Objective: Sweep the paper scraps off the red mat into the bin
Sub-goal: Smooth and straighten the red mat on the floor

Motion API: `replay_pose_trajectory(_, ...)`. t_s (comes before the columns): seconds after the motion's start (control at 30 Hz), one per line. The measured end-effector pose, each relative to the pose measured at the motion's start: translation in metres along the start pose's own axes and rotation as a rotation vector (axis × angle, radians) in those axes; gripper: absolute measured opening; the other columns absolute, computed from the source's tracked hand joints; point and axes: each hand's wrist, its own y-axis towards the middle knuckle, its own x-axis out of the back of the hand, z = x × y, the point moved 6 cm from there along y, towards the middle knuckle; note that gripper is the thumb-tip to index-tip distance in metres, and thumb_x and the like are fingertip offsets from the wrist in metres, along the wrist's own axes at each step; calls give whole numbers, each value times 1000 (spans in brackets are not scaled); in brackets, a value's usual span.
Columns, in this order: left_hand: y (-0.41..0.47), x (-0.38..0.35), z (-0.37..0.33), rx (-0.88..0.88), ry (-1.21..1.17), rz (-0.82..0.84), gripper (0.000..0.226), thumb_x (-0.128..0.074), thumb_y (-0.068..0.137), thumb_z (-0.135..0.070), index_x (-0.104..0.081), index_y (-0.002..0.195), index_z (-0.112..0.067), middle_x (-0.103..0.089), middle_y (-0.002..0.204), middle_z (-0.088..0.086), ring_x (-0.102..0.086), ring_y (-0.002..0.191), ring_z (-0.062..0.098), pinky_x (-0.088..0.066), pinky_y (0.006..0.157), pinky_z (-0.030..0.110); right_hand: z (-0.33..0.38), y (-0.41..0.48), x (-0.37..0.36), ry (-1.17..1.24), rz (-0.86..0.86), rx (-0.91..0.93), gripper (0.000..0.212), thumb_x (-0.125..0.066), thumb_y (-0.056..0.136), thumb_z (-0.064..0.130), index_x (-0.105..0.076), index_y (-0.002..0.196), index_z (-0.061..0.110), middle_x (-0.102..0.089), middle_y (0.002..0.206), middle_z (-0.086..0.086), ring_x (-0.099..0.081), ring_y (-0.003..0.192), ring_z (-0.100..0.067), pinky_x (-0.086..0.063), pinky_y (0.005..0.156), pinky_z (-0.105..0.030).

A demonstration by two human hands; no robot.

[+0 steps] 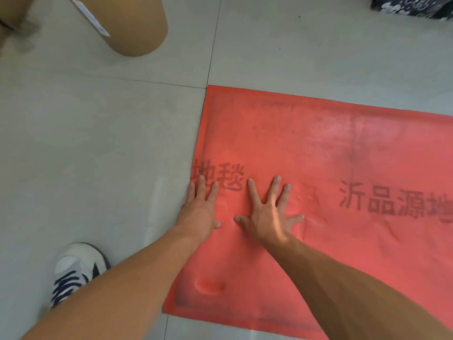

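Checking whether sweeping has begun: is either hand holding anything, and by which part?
Nothing is held. The left hand and right hand lie flat, fingers spread, palms down on the red mat.

One red mat (318, 168), two flat hands at six o'clock: left hand (199, 212), right hand (268, 217); one shoe (76, 271) at eight, one cardboard tube (127, 23) at eleven.

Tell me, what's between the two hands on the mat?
Only bare red mat. In the head view, the left hand and right hand press flat, apart, with no scraps between.
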Motion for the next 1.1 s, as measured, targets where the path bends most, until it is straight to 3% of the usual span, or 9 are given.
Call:
replay_pose_trajectory(0.13, -9, -1, 4, -12, -52, -75, 107, -72, 84, -38, 9, 155, -28, 22, 162, 5, 13, 151, 29, -10, 122, 39, 0, -2, 4, 51, -14, 2, 100, -60, 75, 73, 12, 143, 58, 37, 155, -2, 31, 143, -32, -18, 95, -82)
replay_pose_trajectory(0.27, -17, 0, 9, -34, -29, -35, 106, -71, 85, -35, 8, 156, -28, 21, 163, 6, 8, 151, 29, -2, 121, 31, -4, -9, 6, 109, 20, -1, 99, -65, 75, 69, 6, 144, 61, 34, 156, 3, 29, 144, -30, -19, 95, -83)
replay_pose_trajectory(0.37, -17, -1, 6, -32, -25, -63, 104, -70, 87, -34, 8, 156, -28, 21, 163, 6, 6, 151, 30, -3, 121, 30, -4, -15, 6, 163, 7, 10, 99, -65, 76, 67, 5, 145, 59, 34, 156, 3, 28, 144, -30, -21, 95, -82)
replay_pose_trajectory(0.57, -23, 0, 8, -44, -23, -92, 109, -75, 82, -37, 5, 156, -25, 17, 163, 9, 5, 151, 33, -4, 121, 32, 19, -67, -27, 50, 12, 200, 100, -64, 77, 65, 10, 144, 57, 40, 153, 3, 37, 140, -30, -14, 93, -84)
replay_pose_trajectory(0.8, -50, -34, 19, -65, 91, 31, 128, -79, 74, -46, 18, 153, -21, 32, 158, 7, 18, 149, 33, -3, 120, 38, 22, -94, -74, -8, 114, 125, 114, -70, 75, 61, 22, 142, 55, 44, 150, 4, 37, 139, -32, -8, 91, -86)
replay_pose_trajectory(0.9, -44, -33, 13, -63, 98, 19, 129, -80, 74, -44, 19, 153, -19, 31, 159, 8, 19, 148, 35, -6, 120, 41, 23, -93, -70, -34, 108, 108, 113, -69, 75, 62, 21, 143, 54, 43, 151, 3, 35, 140, -33, -10, 92, -85)
replay_pose_trajectory(1.03, -67, -39, 17, -56, 38, -27, 123, -77, 78, -42, 15, 154, -13, 26, 161, 9, 14, 150, 32, 0, 120, 35, 32, -112, -70, -35, 163, 131, 110, -69, 79, 56, 20, 144, 54, 39, 154, 2, 33, 142, -32, -15, 94, -83)
replay_pose_trajectory(1.1, -90, -56, 26, -47, -12, 26, 122, -76, 79, -40, 16, 153, -12, 27, 161, 8, 14, 150, 30, 0, 120, 34, 32, -124, -75, -73, 220, 166, 111, -71, 78, 56, 20, 143, 55, 40, 153, 3, 34, 141, -32, -18, 94, -82)
